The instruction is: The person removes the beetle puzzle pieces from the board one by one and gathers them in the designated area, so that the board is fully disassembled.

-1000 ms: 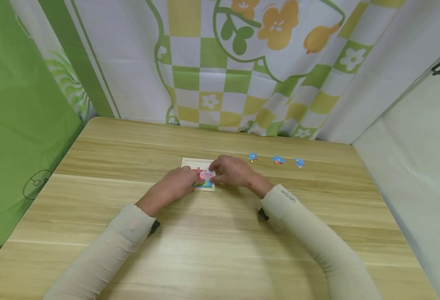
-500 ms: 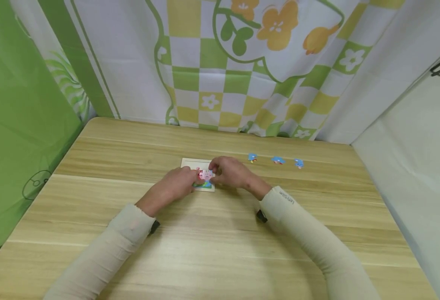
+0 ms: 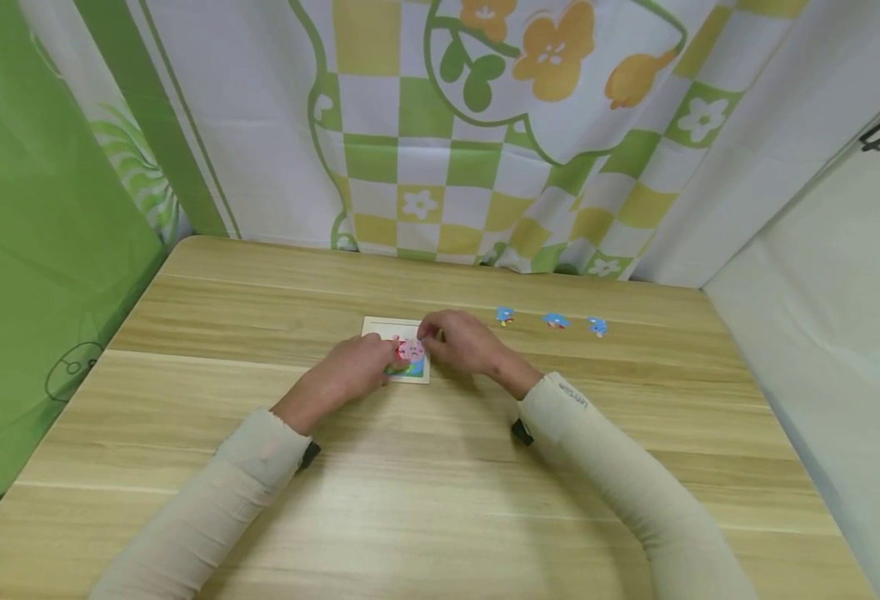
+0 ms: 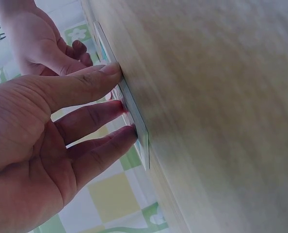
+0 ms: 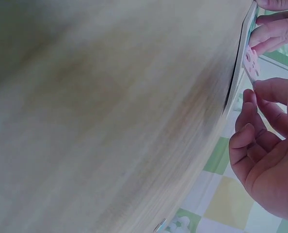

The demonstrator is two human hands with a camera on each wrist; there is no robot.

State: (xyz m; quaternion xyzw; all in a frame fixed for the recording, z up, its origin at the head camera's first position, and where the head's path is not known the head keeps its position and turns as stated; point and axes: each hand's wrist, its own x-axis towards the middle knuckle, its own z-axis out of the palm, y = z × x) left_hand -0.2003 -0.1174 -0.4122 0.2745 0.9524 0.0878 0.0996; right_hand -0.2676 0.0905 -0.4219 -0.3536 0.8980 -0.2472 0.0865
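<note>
A small pale-framed puzzle board [image 3: 390, 322] lies on the table with a partly filled, colourful picture. My left hand [image 3: 357, 364] rests its fingertips on the board's left part; in the left wrist view the thumb [image 4: 111, 69] touches its near edge and the fingers are nearly straight. At the board's right side, my right hand [image 3: 461, 340] pinches a pink-faced puzzle piece [image 5: 251, 63] between thumb and index finger, its other fingers loosely curled. The piece looks tilted over the board in the right wrist view. Fingers hide part of the picture.
Three blue puzzle pieces lie apart to the right of the board: a left one [image 3: 505, 314], a middle one [image 3: 557, 320] and a right one [image 3: 597, 326]. A patterned curtain [image 3: 425, 158] hangs behind the wooden table [image 3: 410, 492].
The pink-faced piece has changed its tilt slightly in my right hand, whose thumb and fingers have shifted a little toward the board's far side. My left hand stays in place.
</note>
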